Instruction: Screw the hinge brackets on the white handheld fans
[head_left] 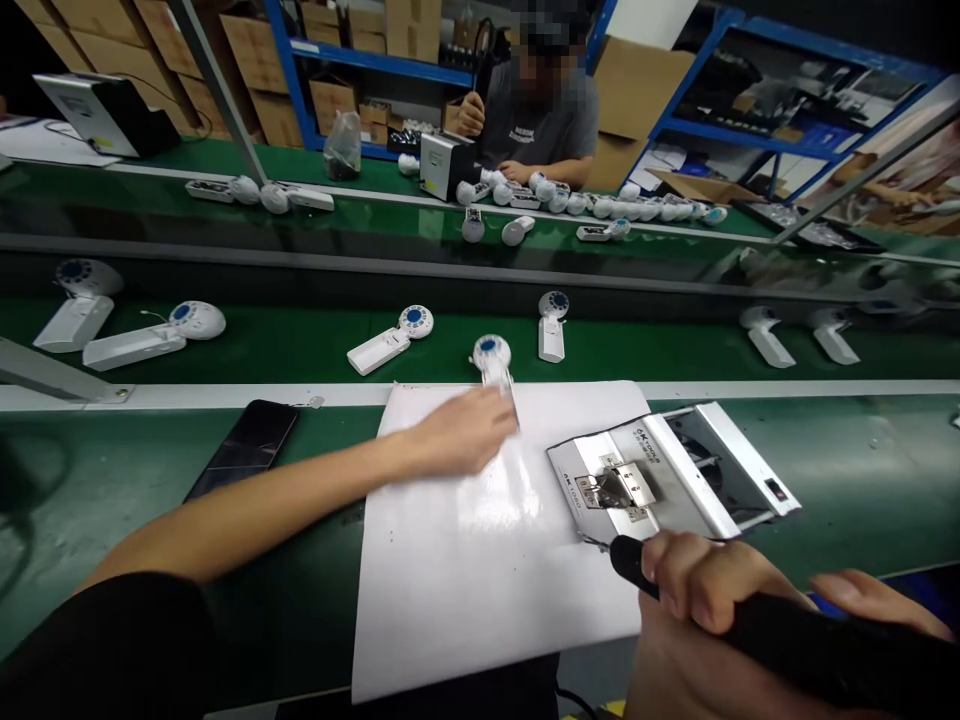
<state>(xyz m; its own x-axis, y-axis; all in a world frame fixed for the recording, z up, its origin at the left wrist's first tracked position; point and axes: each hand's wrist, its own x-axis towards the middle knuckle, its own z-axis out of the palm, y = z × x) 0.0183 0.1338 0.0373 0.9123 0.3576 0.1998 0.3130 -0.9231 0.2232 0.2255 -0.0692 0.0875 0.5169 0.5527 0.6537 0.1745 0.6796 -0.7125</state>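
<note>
Left fingers over white sheet, blue shelving beyond.

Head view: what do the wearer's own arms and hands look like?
The left hand is bare, with no glove or wristband visible. A black sleeve covers that upper arm, leaving the forearm uncovered. The right hand is ungloved too; I cannot make out a sleeve there.
</note>
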